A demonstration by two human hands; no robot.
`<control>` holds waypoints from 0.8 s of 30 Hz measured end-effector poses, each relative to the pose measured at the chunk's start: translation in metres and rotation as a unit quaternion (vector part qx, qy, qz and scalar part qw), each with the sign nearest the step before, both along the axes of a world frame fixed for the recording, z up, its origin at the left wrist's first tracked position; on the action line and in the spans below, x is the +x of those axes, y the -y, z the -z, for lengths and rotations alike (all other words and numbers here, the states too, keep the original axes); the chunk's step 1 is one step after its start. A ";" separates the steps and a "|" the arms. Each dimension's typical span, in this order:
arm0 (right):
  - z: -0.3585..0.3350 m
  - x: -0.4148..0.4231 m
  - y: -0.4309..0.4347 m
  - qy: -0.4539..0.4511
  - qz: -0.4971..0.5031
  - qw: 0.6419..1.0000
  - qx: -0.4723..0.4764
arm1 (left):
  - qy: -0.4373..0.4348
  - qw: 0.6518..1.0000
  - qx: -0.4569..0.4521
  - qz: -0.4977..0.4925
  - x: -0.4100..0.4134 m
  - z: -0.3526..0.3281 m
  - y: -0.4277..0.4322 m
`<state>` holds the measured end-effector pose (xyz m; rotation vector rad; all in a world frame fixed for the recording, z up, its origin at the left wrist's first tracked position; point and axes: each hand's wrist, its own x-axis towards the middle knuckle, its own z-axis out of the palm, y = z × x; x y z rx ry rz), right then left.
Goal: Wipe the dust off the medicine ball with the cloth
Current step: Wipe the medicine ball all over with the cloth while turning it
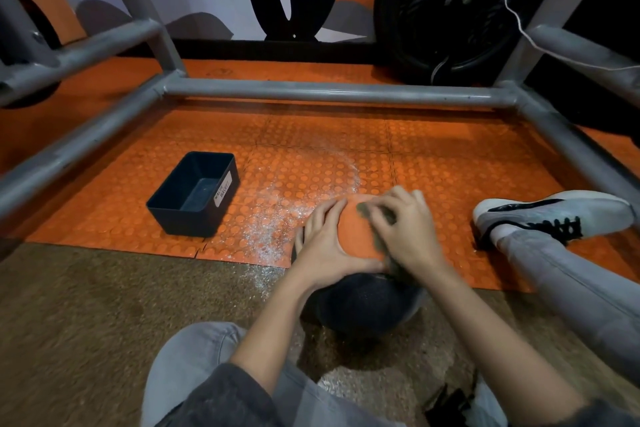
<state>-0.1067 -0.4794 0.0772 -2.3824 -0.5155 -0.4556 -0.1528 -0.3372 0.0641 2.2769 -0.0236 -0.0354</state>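
Two hands are set on the medicine ball (356, 236), which is rested on the floor between the person's legs, where the brown carpet (86, 305) meets the orange studded mat (450, 166); the left hand (323, 246) is laid on the ball's left side with fingers straight and spread wide, presumably so that the ball is kept from rolling under the strokes; the right hand (407, 229) is blurred, but its fingers are seen bent over a grey-green cloth (365, 210) that is pressed to the top of the ball, so wiping is judged to be under way; the ball is two-toned, with an orange panel uppermost and a black pebbled panel nearer the body; little dust can be made out on the orange panel, though white powder (277, 218) is scattered on the mat just beside it; a black bin (194, 194) is stood open to the left, apart from the ball, probably for waste.
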 end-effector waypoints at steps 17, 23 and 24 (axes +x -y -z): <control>-0.003 0.026 0.020 -0.084 0.056 0.994 0.048 | -0.004 1.000 0.010 0.006 -0.001 -0.004 0.003; -0.005 -0.006 -0.009 0.004 -0.032 0.998 -0.057 | -0.004 1.000 -0.001 -0.001 0.001 -0.001 0.002; -0.004 0.001 -0.004 -0.008 -0.028 0.998 -0.050 | -0.003 1.000 -0.003 -0.001 0.000 0.000 0.000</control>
